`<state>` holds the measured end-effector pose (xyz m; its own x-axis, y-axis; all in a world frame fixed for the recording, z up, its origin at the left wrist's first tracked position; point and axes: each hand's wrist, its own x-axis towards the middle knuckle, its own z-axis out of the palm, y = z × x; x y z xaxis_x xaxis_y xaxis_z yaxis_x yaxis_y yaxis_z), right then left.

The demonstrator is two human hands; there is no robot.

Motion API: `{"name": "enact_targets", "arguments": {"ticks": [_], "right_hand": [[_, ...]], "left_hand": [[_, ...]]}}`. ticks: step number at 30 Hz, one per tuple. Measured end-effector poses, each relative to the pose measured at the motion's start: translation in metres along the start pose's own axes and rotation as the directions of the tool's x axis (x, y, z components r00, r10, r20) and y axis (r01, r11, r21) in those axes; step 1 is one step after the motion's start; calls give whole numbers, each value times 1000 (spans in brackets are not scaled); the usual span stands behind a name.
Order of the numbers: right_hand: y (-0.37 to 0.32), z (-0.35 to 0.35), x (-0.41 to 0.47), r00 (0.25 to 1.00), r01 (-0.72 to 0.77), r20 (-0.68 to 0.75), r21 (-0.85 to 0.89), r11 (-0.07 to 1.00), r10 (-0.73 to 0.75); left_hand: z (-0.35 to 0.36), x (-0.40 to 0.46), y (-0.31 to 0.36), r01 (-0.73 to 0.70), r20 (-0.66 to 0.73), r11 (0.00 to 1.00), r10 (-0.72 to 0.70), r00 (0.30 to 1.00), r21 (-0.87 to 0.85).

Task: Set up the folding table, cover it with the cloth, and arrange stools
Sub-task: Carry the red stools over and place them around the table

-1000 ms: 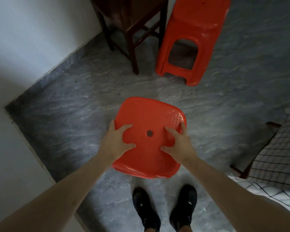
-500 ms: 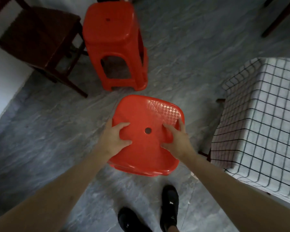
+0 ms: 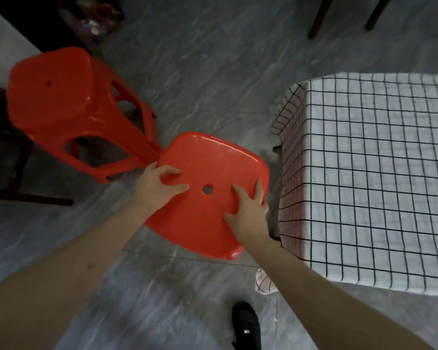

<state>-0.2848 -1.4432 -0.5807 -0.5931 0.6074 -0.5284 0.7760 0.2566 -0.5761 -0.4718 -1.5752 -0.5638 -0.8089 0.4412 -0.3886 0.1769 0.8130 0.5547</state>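
I carry a red plastic stool (image 3: 208, 170) seen from above, its seat with a round hole in the middle. My left hand (image 3: 157, 189) grips the seat's left edge, thumb on top. My right hand (image 3: 248, 210) grips the right edge, fingers spread over the seat. The stool hangs just left of the folding table, which is draped in a white cloth with a black grid (image 3: 369, 178). A second red stool (image 3: 68, 107) stands on the floor to the left, its near leg close to the carried seat.
A dark wooden chair (image 3: 0, 157) stands behind the second stool at the left edge. Two dark furniture legs (image 3: 319, 18) show at the top right. My black shoe (image 3: 247, 324) is on the grey stone floor (image 3: 200, 59) below the stool.
The view has swung right. The carried stool has come closer to the covered table, which now fills the right side; the standing stool has slid to the left. Both hands keep their hold.
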Motion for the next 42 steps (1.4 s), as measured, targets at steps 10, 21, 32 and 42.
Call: {"name": "enact_targets", "arguments": {"ticks": [10,21,32,42], "right_hand": [[2,-9,22,998,-58,2,-6,998,58],[-58,-33,13,998,56,34,-359,932,-47],[-258,-76,-103,948,302,43,-443,844,-316],[-436,-98,-222,841,507,100,-490,709,-532]], "left_hand": [[23,57,46,-112,253,962,47,966,248],[-20,25,4,-460,474,636,165,865,619],[-273,-74,30,-453,239,614,401,884,647],[-461,-187,6,-308,-15,728,400,916,612]]}}
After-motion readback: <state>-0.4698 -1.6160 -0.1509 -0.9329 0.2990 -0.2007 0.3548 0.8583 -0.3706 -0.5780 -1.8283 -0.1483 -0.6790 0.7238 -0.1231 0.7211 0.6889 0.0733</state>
